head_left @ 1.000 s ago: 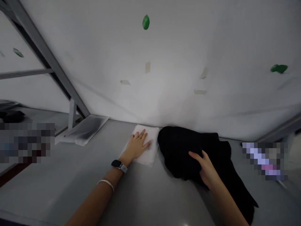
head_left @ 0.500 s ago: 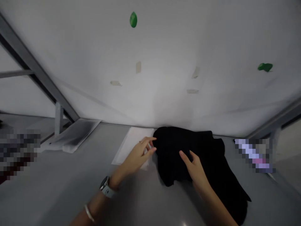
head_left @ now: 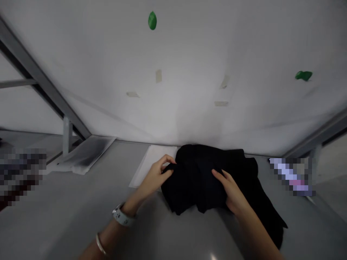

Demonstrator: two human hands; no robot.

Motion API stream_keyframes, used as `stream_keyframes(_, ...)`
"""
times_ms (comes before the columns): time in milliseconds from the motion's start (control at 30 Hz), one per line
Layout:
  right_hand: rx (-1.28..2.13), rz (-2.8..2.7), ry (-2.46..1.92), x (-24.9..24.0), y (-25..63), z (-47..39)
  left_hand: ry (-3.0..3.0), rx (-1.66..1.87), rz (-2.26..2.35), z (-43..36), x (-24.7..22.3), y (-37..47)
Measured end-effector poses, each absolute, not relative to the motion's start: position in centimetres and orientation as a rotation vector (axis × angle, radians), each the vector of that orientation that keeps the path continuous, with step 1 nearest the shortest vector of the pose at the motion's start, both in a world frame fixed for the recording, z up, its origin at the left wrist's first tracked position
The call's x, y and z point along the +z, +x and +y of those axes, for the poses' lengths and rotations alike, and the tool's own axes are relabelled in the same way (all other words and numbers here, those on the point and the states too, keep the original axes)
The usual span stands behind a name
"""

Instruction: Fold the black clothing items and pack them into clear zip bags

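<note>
A black cloth garment (head_left: 195, 180) lies bunched on the grey table, up against the white back panel; its folds are too dark to tell what kind of garment it is. My left hand (head_left: 159, 172), with a watch on the wrist, pinches the garment's left edge between thumb and fingers. On the right part of the cloth, my right hand (head_left: 229, 186) grips a fold, thumb on top and the other fingers partly hidden by the fabric. White sheets (head_left: 145, 164) lie flat beside the cloth, partly behind my left hand.
A clear plastic bag or sleeve (head_left: 90, 153) lies at the table's back left, by a metal frame post (head_left: 67, 135). At the right is a blurred-out light purple object (head_left: 291, 177). The white panel (head_left: 189, 54) rises behind, with tape bits and green patches.
My left hand has closed on the garment's left edge and drawn it out to the left, over part of the white sheets. The right hand has shifted slightly right.
</note>
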State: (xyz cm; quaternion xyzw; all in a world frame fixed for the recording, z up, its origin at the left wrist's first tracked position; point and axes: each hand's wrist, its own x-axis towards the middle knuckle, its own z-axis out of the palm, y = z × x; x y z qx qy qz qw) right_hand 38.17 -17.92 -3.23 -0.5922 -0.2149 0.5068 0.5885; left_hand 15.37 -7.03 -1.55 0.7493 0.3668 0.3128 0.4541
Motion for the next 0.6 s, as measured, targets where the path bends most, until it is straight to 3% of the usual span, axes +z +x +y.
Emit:
stream_keyframes(233,0.726,-1.038,-1.577,-4.6,40.9,-17.1,1.759,0.610,1.034,-4.9,-3.6,14.2)
stream_keyframes(467,0.092,-1.689,-1.721,-4.9,36.7,-17.7,2.074,0.560,1.125,-4.9,-4.6,14.4)
stream_keyframes(600,0.016,-1.917,-1.741,-5.0,34.7,-18.3,2.097,0.523,1.043,-4.9,-3.9,14.4)
